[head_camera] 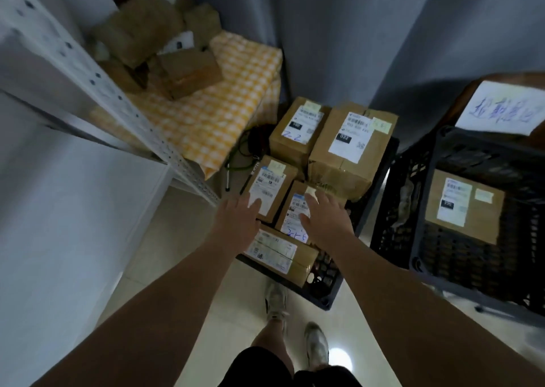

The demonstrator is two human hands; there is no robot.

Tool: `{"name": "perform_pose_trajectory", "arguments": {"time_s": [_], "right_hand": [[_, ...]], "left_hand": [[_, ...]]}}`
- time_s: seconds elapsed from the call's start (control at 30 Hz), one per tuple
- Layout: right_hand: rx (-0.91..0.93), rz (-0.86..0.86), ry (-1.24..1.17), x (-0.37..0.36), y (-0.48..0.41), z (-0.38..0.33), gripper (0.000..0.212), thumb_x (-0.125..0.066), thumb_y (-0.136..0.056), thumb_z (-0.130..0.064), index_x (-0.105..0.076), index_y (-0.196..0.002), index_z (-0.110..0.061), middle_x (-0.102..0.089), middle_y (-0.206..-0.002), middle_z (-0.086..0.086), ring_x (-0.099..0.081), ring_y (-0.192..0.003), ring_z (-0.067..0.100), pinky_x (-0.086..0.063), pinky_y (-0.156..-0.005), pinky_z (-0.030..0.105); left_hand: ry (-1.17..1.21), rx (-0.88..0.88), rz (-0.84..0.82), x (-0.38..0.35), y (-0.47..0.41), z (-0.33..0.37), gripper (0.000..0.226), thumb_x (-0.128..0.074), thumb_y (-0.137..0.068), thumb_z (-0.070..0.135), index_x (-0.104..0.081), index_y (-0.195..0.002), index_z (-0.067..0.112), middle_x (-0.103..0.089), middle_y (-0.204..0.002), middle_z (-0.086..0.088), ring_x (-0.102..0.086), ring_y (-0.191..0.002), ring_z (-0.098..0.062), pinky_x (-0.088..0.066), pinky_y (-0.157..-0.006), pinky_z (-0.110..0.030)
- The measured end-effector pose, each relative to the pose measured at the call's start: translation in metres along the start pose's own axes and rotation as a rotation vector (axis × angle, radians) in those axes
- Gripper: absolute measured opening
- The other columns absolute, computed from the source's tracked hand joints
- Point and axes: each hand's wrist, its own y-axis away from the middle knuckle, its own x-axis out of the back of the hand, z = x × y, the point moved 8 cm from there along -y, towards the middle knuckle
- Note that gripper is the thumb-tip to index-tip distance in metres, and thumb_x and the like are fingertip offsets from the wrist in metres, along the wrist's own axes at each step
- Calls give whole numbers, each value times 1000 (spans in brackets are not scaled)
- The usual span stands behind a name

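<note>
Several brown cardboard parcels with white shipping labels lie in a black plastic crate on the floor. My left hand reaches out with straight fingers over the left middle parcel. With its fingers spread, my right hand hovers over the parcel marked in blue pen. Neither hand holds anything. A flat parcel lies nearest me, and two larger parcels sit at the crate's far end.
A white metal shelf post runs along the left. Behind it a yellow checked cloth carries a heap of brown boxes. At the right stands a second black crate with one parcel and a handwritten paper sign. My feet stand on pale tiles.
</note>
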Motion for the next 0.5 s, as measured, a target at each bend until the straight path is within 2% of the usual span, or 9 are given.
{"name": "perform_pose_trajectory", "arguments": {"time_s": [0.1, 0.27, 0.37, 0.5], "right_hand": [[112, 66, 47, 30, 27, -15, 53, -37, -101, -39, -26, -149, -18, -25, -155, 6, -22, -141, 28, -26, -112, 43], [284, 144, 180, 67, 81, -35, 47, -35, -102, -35, -34, -145, -15, -31, -151, 9, -26, -139, 29, -16, -116, 40], [371, 171, 233, 84, 108, -48, 50, -32, -102, -35, -27, -148, -15, -31, -152, 9, -25, -140, 27, -13, -118, 39], [486, 210, 284, 108, 136, -86, 51, -30, -102, -37, -26, -149, -16, -28, -154, 9, -23, -141, 26, -14, -117, 39]], "left_hand": [[45, 79, 64, 27, 32, 0, 46, -37, -99, 33, -32, -143, 21, -36, -144, -7, -36, -132, -26, -36, -105, -38], [99, 155, 164, 63, 89, 16, 47, -35, -99, 34, -32, -145, 23, -34, -148, -8, -30, -136, -26, -30, -108, -38], [86, 218, 225, 81, 130, 19, 45, -36, -100, 39, -36, -143, 24, -38, -146, -5, -33, -134, -24, -31, -107, -35], [74, 308, 270, 108, 185, 6, 48, -40, -97, 35, -35, -142, 19, -37, -146, -9, -34, -135, -27, -32, -109, -39]]}}
